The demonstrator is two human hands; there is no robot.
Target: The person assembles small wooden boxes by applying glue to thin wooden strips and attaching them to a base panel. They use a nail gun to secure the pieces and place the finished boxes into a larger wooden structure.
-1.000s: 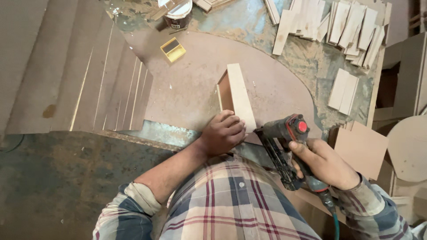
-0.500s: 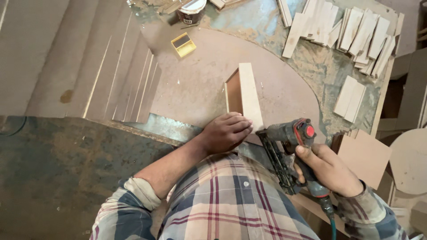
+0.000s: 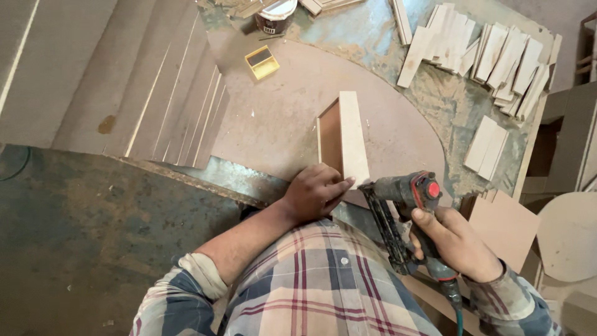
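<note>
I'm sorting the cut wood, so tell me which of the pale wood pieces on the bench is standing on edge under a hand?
The long pale wood strip on the round board, steadied by the left hand. The others lie flat in loose piles at the bench's far right.

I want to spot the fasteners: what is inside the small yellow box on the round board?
The yellow box lies open on the round board. Its inside shows only a dark grey patch, too small to identify. Nothing covers it.
</note>
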